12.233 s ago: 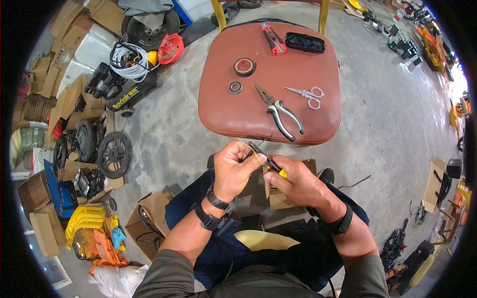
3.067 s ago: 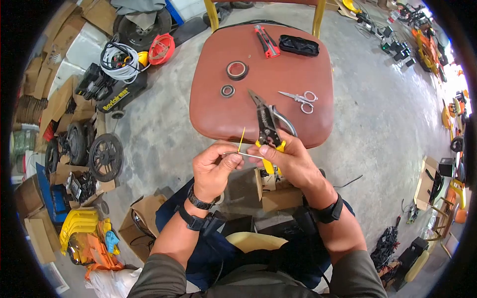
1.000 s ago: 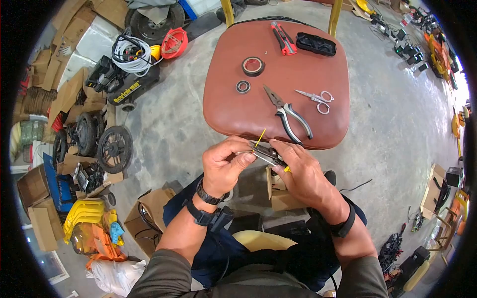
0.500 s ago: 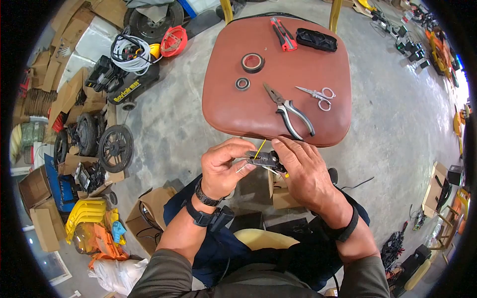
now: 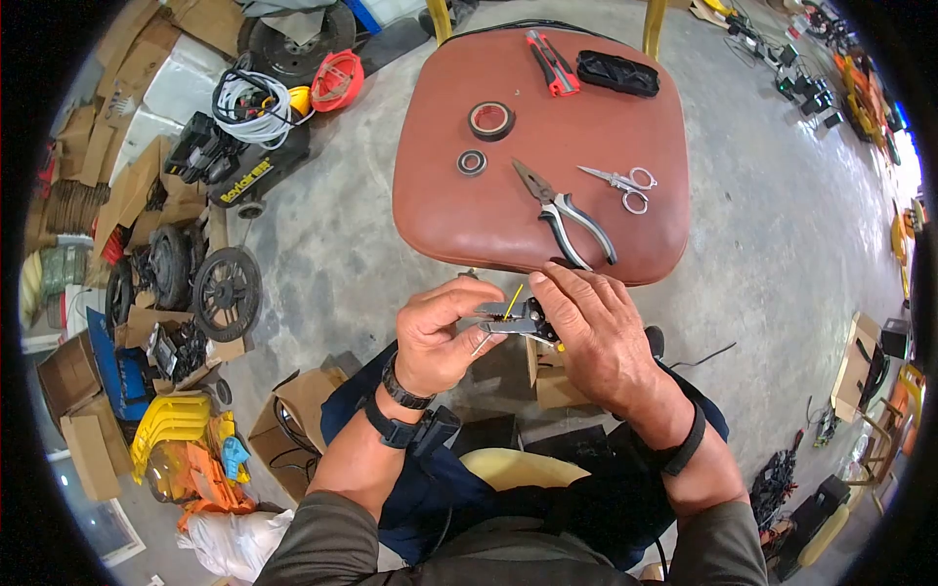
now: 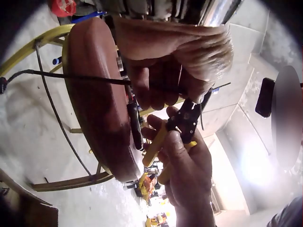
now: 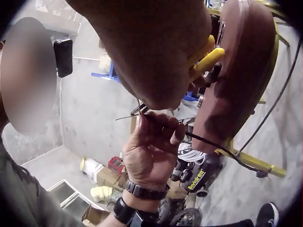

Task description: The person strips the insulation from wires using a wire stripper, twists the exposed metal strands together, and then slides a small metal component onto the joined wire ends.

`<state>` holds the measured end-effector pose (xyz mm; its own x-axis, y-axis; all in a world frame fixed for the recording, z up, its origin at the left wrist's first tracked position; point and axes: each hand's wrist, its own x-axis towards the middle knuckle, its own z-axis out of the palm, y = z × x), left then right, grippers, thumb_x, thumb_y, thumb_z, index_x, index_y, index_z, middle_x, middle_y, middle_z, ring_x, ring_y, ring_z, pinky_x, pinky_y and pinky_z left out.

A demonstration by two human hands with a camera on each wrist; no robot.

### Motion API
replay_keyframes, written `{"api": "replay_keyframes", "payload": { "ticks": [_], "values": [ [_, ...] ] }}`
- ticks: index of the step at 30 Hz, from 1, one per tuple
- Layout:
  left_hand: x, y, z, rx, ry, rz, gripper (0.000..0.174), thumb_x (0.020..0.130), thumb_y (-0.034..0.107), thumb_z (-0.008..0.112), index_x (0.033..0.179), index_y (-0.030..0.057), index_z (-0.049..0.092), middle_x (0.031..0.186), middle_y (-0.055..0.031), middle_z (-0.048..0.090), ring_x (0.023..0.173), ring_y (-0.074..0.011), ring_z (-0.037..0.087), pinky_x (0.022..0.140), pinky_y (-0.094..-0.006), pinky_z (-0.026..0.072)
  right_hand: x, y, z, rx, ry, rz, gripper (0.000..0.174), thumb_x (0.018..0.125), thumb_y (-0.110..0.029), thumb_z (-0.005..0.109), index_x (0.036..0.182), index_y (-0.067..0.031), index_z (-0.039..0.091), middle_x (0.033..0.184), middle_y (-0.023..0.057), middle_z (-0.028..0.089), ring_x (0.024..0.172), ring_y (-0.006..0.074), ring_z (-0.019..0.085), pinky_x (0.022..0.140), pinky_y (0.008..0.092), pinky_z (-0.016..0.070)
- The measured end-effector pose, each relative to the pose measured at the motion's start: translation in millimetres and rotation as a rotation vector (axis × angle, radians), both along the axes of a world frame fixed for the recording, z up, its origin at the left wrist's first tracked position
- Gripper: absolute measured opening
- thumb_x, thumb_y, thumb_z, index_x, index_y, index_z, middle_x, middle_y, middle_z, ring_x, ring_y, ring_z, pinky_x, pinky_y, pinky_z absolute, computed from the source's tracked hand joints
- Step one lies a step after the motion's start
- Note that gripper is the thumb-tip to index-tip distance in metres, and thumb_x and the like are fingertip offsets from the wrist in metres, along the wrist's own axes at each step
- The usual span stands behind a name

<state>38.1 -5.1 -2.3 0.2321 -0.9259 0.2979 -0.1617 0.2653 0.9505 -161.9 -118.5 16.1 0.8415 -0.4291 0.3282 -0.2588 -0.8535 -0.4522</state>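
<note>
In the head view my left hand (image 5: 435,337) pinches a thin yellow wire (image 5: 515,295) and a pale wire (image 5: 481,346) between thumb and fingers. A black cable (image 6: 90,77) runs into that hand in the left wrist view. My right hand (image 5: 598,342) grips a wire stripper (image 5: 523,319) with yellow handles (image 7: 208,62). The stripper's dark jaws point left, spread apart, and the yellow wire crosses between them. Their tips reach the left fingertips. In the left wrist view the right thumb lies along the tool (image 6: 185,120).
Beyond the hands stands a chair with a red-brown seat (image 5: 430,210). On it lie pliers (image 5: 589,230), scissors (image 5: 625,183), a tape roll (image 5: 473,122), a smaller ring (image 5: 459,163), a utility knife (image 5: 553,66) and a black case (image 5: 618,74). A cardboard box (image 5: 562,391) sits below the hands.
About three seconds ago the stripper pointed up, clear of the wires. It has since turned left to the left fingertips, and its jaws now show wider apart around the yellow wire.
</note>
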Motion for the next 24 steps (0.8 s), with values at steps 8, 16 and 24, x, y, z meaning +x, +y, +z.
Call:
{"api": "replay_keyframes", "payload": {
  "ticks": [8,16,24],
  "values": [
    [-2.6,1.0,5.5,0.069,-0.046,-0.030,0.025,0.090,0.012,0.075,0.104,-0.0077,0.069,0.099,-0.0169,0.071,0.082,-0.0188,0.071,0.070,-0.0279,0.0543,-1.3,1.1,-1.2,0.008,-0.017,0.009,0.052,0.085,-0.010,0.060,0.136,0.0005,0.054,0.129,0.0212,0.059,0.116,0.0348,0.059,0.101,0.0463,0.0448],
    [-3.1,-2.3,1.6,-0.004,-0.058,-0.028,0.027,0.091,0.016,0.075,0.103,-0.0075,0.069,0.096,-0.0162,0.071,0.077,-0.0192,0.070,0.067,-0.0273,0.0542,-0.9,0.1,0.8,0.021,-0.019,0.026,0.051,0.085,-0.010,0.059,0.135,-0.0005,0.055,0.129,0.0205,0.059,0.116,0.0343,0.059,0.101,0.0464,0.0446],
    [-3.9,-2.6,9.3,0.051,-0.066,-0.047,0.022,0.089,0.011,0.075,0.100,-0.0075,0.069,0.093,-0.0152,0.071,0.077,-0.0182,0.070,0.068,-0.0277,0.0541,-0.5,1.2,3.9,0.152,-0.048,0.035,0.055,0.079,-0.007,0.065,0.134,-0.0005,0.057,0.127,0.0206,0.061,0.115,0.0363,0.060,0.100,0.0468,0.0456]
  ]
}}
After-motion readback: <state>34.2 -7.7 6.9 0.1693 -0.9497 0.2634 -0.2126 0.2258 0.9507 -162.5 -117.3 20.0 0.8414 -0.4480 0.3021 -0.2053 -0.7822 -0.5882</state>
